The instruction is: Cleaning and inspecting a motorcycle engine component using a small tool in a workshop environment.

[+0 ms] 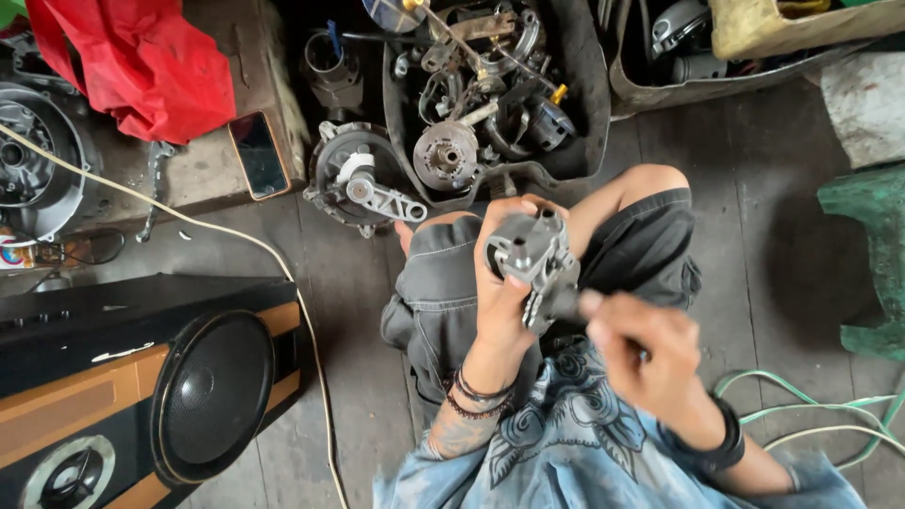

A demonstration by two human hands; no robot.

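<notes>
Grey metal casting point(533, 256): gripped in left hand point(500, 283), fingers wrapped round it, over lap. Right hand point(636, 353) just beside casting, closed on sth dark, blurred; can't tell what. Beyond casting: black tub of engine parts point(589, 113), round engine cover point(358, 179) on floor. Speaker box point(141, 386) well apart.

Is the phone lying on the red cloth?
No, the phone lies flat on the dirty board just right of and below the red cloth, not on it.
</notes>
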